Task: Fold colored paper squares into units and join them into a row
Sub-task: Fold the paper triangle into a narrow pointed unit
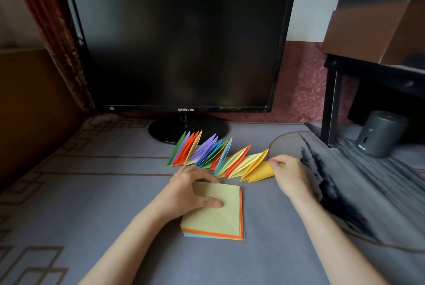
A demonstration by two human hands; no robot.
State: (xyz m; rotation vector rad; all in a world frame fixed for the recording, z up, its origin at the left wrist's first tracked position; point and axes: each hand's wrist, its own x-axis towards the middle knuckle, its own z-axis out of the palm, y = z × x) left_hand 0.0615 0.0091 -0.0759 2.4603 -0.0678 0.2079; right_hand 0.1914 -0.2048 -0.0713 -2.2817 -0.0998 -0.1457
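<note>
**Both hands on paper: one at the stack, one at the row's end**

A zigzag row of folded paper units (218,158) in green, purple, orange, blue and yellow lies in the middle of the frame on a smooth grey patterned tablecloth (92,192). Its long axis runs left to right and dips slightly toward the right. The crisp, flat, pointed units lean with their tips toward the upper right.

Below it sits a square stack of paper squares (220,218) with a matte pale green sheet on top and orange edges beneath.

The left hand (190,192) holds the stack's far left corner, thumb pressed flat on the top sheet and fingers bent over the far edge. The right hand (289,174) pinches the row's yellow right-hand end, fingertips drawn together.

A glossy black flat monitor (179,45) stands behind, in the upper centre.
</note>
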